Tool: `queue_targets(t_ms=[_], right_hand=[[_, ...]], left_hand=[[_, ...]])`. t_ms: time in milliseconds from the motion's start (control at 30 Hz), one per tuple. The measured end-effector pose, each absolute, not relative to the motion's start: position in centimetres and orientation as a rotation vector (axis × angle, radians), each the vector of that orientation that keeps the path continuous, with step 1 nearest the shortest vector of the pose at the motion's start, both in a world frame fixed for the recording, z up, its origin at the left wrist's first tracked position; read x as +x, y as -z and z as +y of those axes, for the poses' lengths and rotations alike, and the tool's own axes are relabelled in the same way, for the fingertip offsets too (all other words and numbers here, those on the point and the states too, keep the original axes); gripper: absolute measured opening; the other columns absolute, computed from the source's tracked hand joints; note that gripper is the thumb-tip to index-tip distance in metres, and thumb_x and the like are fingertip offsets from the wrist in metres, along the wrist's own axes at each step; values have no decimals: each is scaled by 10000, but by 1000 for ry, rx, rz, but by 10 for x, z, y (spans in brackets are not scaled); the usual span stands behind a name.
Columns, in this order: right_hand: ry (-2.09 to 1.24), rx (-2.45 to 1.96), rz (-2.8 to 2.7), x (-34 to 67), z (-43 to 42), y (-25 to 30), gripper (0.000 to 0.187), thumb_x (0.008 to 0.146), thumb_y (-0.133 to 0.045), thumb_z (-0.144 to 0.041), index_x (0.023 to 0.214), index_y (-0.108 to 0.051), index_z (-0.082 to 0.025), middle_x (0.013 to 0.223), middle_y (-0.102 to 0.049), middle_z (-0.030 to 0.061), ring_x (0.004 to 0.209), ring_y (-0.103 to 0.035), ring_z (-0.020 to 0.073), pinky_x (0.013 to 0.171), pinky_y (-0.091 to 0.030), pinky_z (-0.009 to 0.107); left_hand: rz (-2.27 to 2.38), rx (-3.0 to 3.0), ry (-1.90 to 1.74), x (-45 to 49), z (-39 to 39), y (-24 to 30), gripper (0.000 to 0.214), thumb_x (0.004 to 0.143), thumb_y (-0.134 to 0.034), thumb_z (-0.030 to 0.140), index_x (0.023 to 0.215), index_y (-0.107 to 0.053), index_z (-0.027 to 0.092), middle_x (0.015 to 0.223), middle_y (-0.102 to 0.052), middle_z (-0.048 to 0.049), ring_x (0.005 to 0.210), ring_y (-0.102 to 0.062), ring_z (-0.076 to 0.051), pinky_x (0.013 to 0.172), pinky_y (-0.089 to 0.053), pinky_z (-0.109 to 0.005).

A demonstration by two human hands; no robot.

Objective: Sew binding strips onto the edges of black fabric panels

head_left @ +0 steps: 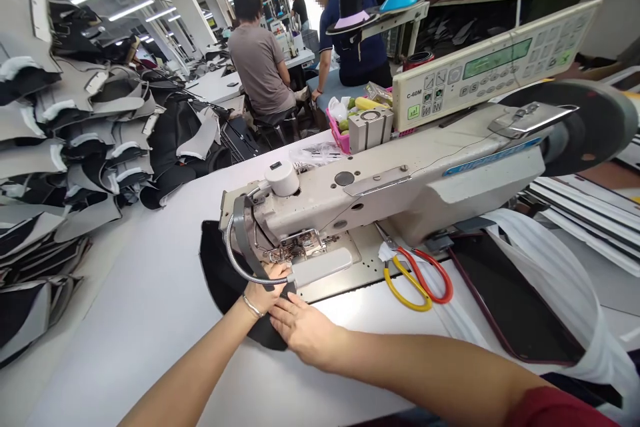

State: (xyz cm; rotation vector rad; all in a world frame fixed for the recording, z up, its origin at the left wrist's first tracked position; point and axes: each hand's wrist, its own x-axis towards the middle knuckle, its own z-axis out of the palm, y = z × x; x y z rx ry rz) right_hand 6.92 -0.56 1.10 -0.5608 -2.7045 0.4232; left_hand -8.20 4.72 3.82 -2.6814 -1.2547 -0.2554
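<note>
A black fabric piece [220, 267] lies on the white table under the head of a sewing machine [370, 177]. My left hand [261, 295], a bracelet at its wrist, is closed on the fabric close to the needle area. A grey strap and a metal flex hose pass in front of its fingers and hide part of them. Beside it, my right hand [307, 332] rests flat on the fabric's near edge, fingers stretched out and fingertips close to the left hand. The needle and presser foot [283, 255] are partly hidden behind the machine head.
Scissors [420, 277] with red and yellow handles lie on the machine bed's right. Further right are a dark tablet-like panel [510, 293] and white strips [595, 320]. Stacked grey-black pieces [110, 140] fill the left. A control panel [495, 67] tops the machine; people [257, 57] work behind.
</note>
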Motion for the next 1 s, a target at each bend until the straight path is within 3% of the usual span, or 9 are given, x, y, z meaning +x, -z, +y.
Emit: queue_targets(t_ms=[133,300,533,767,1000], right_hand=[[-324,-817,-2784,23,-10,-10,398,770,-480,-162,1138,-519,-18,1220,-459,206,1177,-354,336,988,-260,533],[-345,-1022,-2686,-8,3,-12,512,761,-481,-153,1266,-404,-117,1351,-319,129,1194,-328,326,936,-347,520],[-390,-1013,-2683,-6,6,-14,458,763,-491,-148,1217,-461,-96,1287,-408,151,1199,-320,325,976,-274,546],[-363,-1005,-2772,-4,2,-20,517,754,-498,-146,1257,-418,-55,1335,-323,179,1223,-252,368,970,-243,583],[-313,-953,-2792,1,2,-23,463,749,-479,-142,1203,-480,-49,1280,-393,203,1212,-271,380,958,-231,610]], left_hand=[[-1468,-2635,287,-68,41,-39,303,751,-381,101,806,-656,218,765,-663,-30,760,-599,-164,752,-481,-293],[-1548,-2636,285,-69,48,-45,303,745,-392,98,811,-656,231,699,-656,-9,730,-590,-161,746,-480,-297],[-1494,-2674,264,-78,56,-41,274,744,-431,99,558,-612,188,595,-623,-20,579,-560,-140,601,-465,-254],[-1471,-2638,265,-80,51,-37,319,743,-388,74,499,-566,177,575,-599,-24,584,-550,-136,593,-462,-251],[-1554,-2584,207,-75,51,-44,280,742,-402,109,571,-606,195,648,-635,-22,627,-562,-138,633,-469,-256]])
